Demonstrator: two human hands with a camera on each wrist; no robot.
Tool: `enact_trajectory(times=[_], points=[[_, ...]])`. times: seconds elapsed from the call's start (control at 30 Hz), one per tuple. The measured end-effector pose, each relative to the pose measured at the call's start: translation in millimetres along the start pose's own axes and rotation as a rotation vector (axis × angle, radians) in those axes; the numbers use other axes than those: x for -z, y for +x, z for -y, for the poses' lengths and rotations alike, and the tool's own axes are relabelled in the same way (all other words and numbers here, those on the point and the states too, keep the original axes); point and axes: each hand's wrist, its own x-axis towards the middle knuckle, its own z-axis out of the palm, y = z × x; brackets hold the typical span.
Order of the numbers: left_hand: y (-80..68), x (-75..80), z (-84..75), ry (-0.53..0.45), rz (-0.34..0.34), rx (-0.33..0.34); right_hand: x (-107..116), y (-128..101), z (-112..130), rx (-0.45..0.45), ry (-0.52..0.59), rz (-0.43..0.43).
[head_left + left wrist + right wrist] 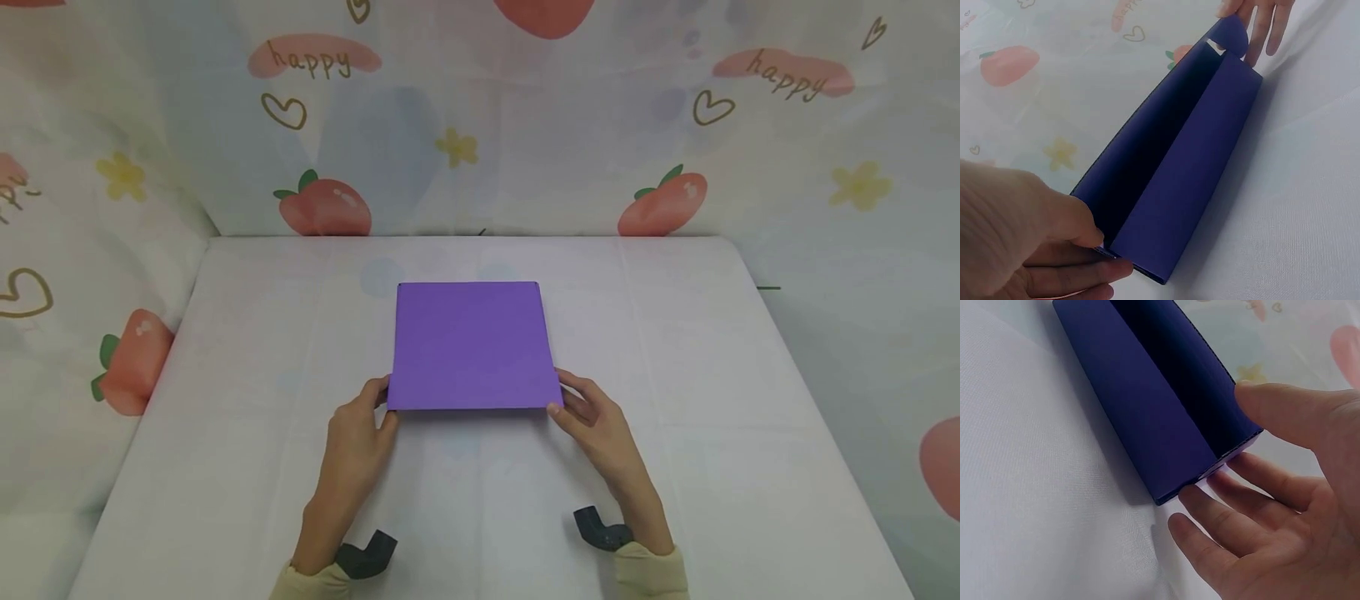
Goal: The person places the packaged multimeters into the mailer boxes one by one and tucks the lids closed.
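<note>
Hands (360,429) pinching purple paper (471,343)

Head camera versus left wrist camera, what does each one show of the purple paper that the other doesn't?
Only the head view shows the purple paper as a whole flat-looking square on the white table, with the strawberry-print backdrop behind. Only the left wrist view shows its near edge raised, a dark gap beneath. Both show the left hand and right hand pinching the near corners.

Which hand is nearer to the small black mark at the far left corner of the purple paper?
Left. The left hand pinches the purple paper's near left corner, on the black mark's side. The right hand holds the near right corner, diagonally opposite.
</note>
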Motion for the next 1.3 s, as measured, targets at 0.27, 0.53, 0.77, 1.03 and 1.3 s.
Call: enact_trajectory(times=[0.27, 0.53, 0.77, 1.03, 1.3], points=[[1.1, 10.5, -2.0, -0.078, 0.091, 0.072, 0, 2, 0, 0.0, 0.009, 0.001], [4.8, 28.6, 9.6, -0.21, 0.326, 0.096, 2, 4, -1, -0.009, 0.012, 0.002], [7.1, 24.6, 3.3, -0.276, 0.231, 0.182, 2, 5, -1, -0.011, 0.011, 0.005], [12.5, 20.4, -5.3, -0.188, 0.109, 0.231, 3, 5, -3, -0.01, 0.018, 0.016], [15.3, 20.0, -9.4, -0.14, 0.075, 0.262, 3, 4, -4, -0.008, 0.009, 0.018]])
